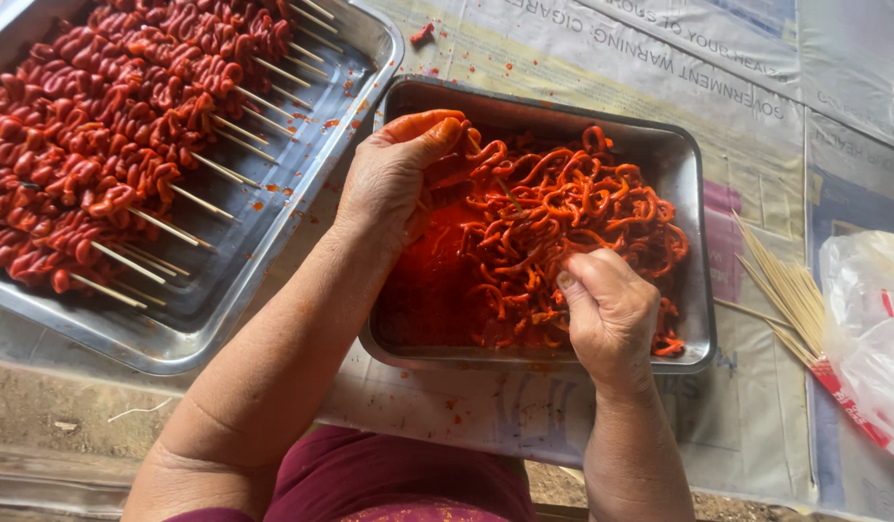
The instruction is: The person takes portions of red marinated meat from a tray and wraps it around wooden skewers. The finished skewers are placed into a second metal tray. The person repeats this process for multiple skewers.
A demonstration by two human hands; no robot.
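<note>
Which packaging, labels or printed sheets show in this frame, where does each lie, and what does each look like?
Printed sheets: spread flat across the table under both metal trays, pale grey-cream with dark block lettering and blue patches.
Plastic bag: right edge, crumpled, translucent white with red markings.
Skewer wrapper: lower right, at the end of the bundle of bamboo skewers, a narrow red strip with pale print.
No screens or signs.

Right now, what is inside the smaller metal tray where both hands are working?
The smaller metal tray holds a tangle of orange-red marinated strips and a pool of red sauce. The left hand and right hand cover part of the pile, hiding what they hold.
</note>
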